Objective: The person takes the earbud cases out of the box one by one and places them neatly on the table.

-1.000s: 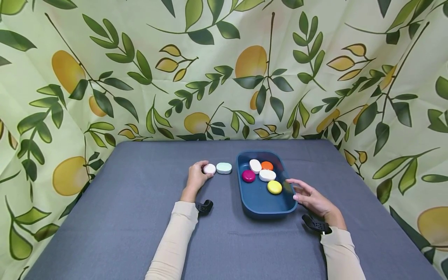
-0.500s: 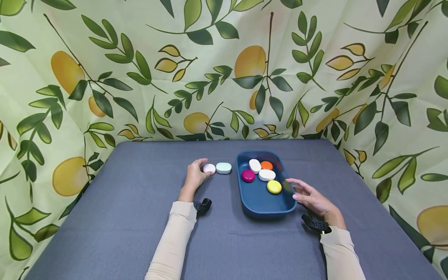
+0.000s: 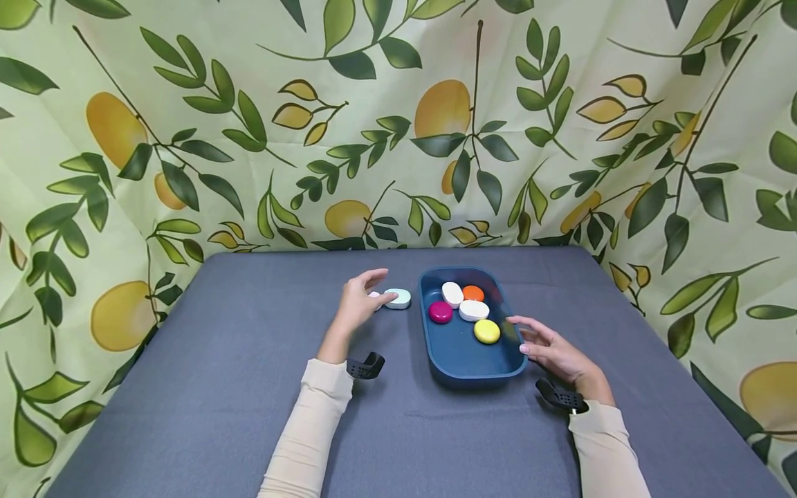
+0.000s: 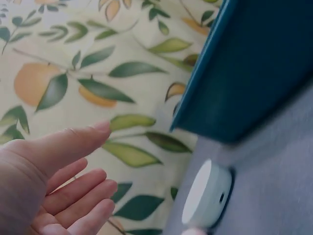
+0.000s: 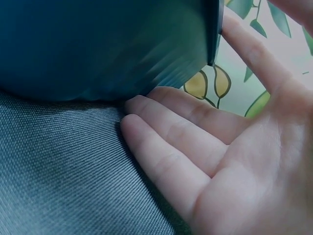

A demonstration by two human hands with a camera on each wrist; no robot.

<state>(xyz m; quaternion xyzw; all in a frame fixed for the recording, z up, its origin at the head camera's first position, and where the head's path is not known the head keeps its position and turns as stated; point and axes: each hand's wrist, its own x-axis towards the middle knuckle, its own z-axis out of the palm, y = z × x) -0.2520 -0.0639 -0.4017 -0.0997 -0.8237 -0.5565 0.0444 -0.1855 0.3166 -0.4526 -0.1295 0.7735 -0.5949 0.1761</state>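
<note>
My left hand [image 3: 358, 299] hovers over the table, thumb and fingers apart and holding nothing. Below it, mostly hidden, is a pale pink round piece [image 3: 375, 296]; only a sliver of it shows. Beside that lies a mint-green oval piece [image 3: 398, 299], partly covered by the thumb in the head view. The left wrist view shows a small dark slot in the side of this mint-green piece [image 4: 208, 196], away from the fingers. My right hand [image 3: 557, 351] rests with extended fingers against the right wall of a blue tray [image 3: 473, 363]; its fingertips [image 5: 134, 105] touch the tray's lower side.
Inside the tray lie two white oval pieces [image 3: 474, 310], an orange one [image 3: 473, 293], a magenta one [image 3: 441, 312] and a yellow one [image 3: 487, 331]. Grey-blue cloth [image 3: 218, 387] covers the table. A leaf-and-fruit patterned curtain [image 3: 280, 173] hangs behind and at the sides.
My left hand has let go of the pale pink round piece and risen, its fingers spreading and shifting right over it. The right hand stays at the tray.
</note>
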